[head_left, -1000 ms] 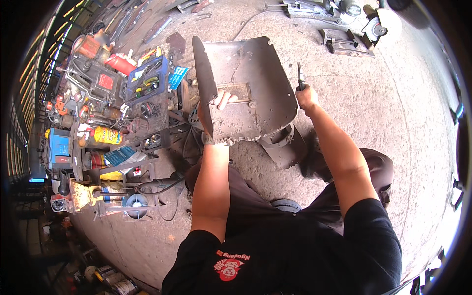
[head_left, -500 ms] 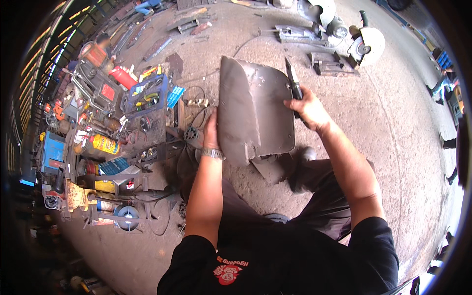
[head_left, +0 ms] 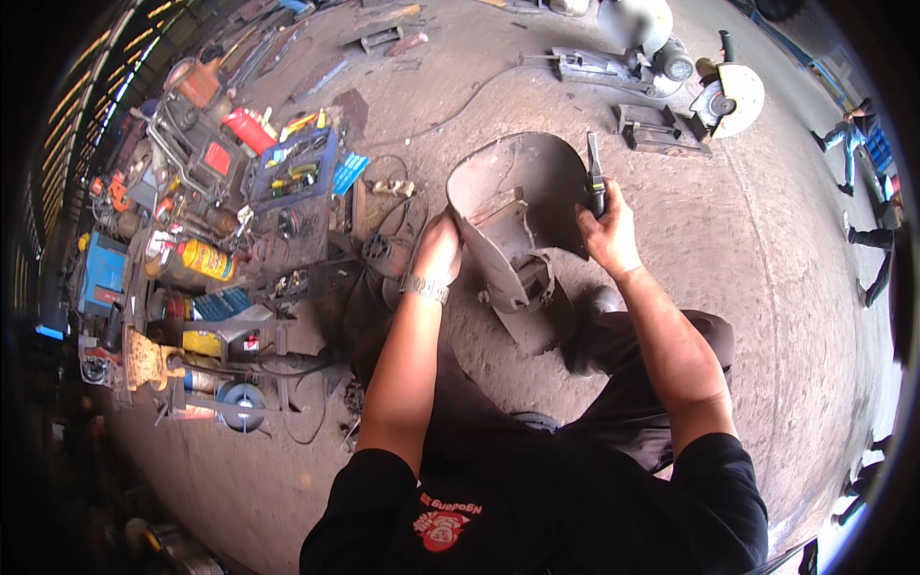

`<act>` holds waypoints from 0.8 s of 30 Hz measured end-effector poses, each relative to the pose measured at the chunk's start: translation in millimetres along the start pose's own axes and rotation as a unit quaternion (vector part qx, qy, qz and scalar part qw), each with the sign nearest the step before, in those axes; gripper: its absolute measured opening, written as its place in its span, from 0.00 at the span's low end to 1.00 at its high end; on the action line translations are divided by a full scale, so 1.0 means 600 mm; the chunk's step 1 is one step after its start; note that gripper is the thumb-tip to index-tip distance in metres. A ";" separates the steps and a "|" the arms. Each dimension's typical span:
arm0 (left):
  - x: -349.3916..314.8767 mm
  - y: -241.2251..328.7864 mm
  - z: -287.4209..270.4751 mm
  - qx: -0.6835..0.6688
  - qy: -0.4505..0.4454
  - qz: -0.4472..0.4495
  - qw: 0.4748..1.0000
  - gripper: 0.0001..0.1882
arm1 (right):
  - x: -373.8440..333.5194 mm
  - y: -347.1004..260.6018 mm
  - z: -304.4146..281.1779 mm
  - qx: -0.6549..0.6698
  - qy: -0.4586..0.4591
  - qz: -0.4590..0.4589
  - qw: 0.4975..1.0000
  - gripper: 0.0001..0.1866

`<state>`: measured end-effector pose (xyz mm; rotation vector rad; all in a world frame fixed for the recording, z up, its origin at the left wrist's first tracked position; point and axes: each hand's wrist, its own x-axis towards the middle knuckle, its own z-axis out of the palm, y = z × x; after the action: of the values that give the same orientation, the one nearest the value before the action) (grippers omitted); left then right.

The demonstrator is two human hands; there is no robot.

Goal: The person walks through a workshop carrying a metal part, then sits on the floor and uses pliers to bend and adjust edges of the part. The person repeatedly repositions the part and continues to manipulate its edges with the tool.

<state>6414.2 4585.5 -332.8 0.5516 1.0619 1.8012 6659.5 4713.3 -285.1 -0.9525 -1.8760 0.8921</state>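
Observation:
A curved, dark grey-brown shell (head_left: pixel 551 182), like bent sheet metal, is tilted in front of me between my hands. Its rounded rim faces away, and its hollow inside shows. Against its left outer side, my left hand (head_left: pixel 439 249) grips the edge, with fingers partly hidden behind it. My right hand (head_left: pixel 610 228) is closed around a knife-like tool (head_left: pixel 595 172) with a black handle and narrow silver blade, which points away from me. That hand's thumb also rests at the shell's right edge. A flat dark piece (head_left: pixel 532 331) lies on the floor below the shell, by my boot (head_left: pixel 602 300).
To the left stand a blue tool tray (head_left: pixel 292 172), a red bottle (head_left: pixel 247 129), a yellow can (head_left: pixel 206 259) and a crowded metal rack (head_left: pixel 230 335). Cut-off saws (head_left: pixel 733 101) stand at the far right. A cable (head_left: pixel 460 105) crosses the concrete floor. People (head_left: pixel 848 144) are at the right rim.
The shell has been turned and tilted so its hollow inside and rounded rim now show. My left hand has shifted right along its side; the right hand still holds the knife-like tool.

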 end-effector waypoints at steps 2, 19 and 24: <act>-0.008 0.009 0.009 0.043 -0.039 0.015 0.998 0.22 | -0.003 0.002 0.003 -0.030 -0.004 -0.036 0.999 0.20; 0.002 -0.019 -0.005 -0.019 0.051 -0.045 0.998 0.09 | 0.006 0.000 0.034 0.186 -0.019 0.125 0.974 0.22; -0.014 -0.003 0.038 -0.032 0.013 -0.023 0.999 0.09 | -0.015 0.000 0.054 0.240 -0.065 0.155 0.956 0.25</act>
<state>6435.8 4588.3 -321.7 0.4624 1.0222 1.7997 6633.9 4698.2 -301.5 -0.9054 -1.5210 1.5496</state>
